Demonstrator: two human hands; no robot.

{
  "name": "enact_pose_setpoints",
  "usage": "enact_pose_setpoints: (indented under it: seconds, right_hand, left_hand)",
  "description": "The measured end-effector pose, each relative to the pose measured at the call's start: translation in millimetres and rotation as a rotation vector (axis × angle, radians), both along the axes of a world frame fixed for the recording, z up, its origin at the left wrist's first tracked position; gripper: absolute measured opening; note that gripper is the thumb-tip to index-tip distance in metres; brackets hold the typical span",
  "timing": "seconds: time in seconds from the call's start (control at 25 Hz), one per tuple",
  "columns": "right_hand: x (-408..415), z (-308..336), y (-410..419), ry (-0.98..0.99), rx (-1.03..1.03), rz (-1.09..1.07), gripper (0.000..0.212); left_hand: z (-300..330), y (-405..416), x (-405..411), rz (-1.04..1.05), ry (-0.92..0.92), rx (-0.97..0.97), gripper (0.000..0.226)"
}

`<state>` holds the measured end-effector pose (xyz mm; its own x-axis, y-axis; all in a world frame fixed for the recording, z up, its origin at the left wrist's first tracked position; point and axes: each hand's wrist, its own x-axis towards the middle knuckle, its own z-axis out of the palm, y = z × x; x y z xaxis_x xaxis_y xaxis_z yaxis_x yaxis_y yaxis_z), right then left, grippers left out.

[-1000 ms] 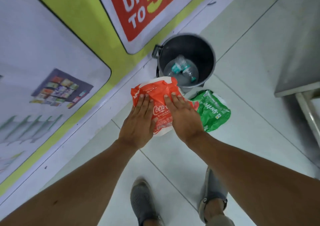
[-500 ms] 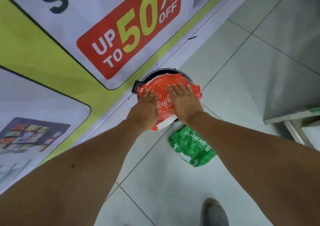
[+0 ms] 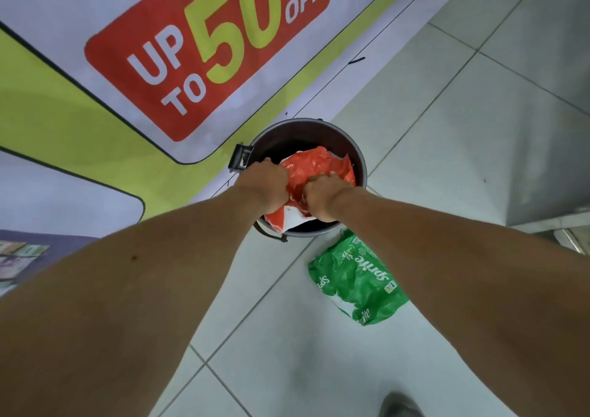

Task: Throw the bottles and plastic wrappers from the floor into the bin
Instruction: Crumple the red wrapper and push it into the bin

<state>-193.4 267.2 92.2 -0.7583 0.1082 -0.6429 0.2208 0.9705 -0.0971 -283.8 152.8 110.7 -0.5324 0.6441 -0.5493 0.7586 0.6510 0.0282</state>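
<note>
A round dark grey bin [image 3: 322, 127] stands on the tiled floor against the banner wall. A crumpled red Coca-Cola plastic wrapper [image 3: 314, 169] sits in its mouth, partly inside, with a white corner hanging over the near rim. My left hand [image 3: 266, 185] and my right hand [image 3: 322, 197] are both curled on the wrapper, pressing it down into the bin. A green Sprite plastic wrapper [image 3: 356, 281] lies flat on the floor just in front of the bin, to the right. The bottle seen earlier inside the bin is hidden under the red wrapper.
A big sale banner [image 3: 198, 65] covers the wall at the left. A grey metal cabinet or table base [image 3: 549, 167] stands at the right. My shoe tip [image 3: 400, 405] shows at the bottom edge. Pale floor tiles stretch between them.
Both hands carried the red wrapper from in front of the bin to over it and pushed it down inside; the fingers went from flat to curled. The view moved closer to the bin.
</note>
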Motion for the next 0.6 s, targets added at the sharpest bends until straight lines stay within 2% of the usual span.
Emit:
enact_pose_setpoints:
  seconds: [0.16,0.28,0.44,0.52,0.6]
  right_hand:
    - [18,21,-1,0.209,-0.092,-0.065,0.041]
    - [59,54,-8,0.391,-0.166,-0.135,0.056]
    - [138,73,-19,0.565,-0.081,-0.191,0.063]
    - [178,61,-18,0.534,-0.040,-0.201,0.062]
    - [213,35,-14,0.453,-0.018,-0.208,0.062]
  left_hand:
    - [23,-24,10,0.112,0.024,0.383,0.034]
    - [42,-53,43,0.185,0.045,0.499,0.049]
    - [45,-87,124,0.080,0.142,0.764,0.049]
    - [31,-91,166,0.019,0.088,0.790,0.047]
    - [8,-86,197,-0.041,-0.001,0.701,0.048]
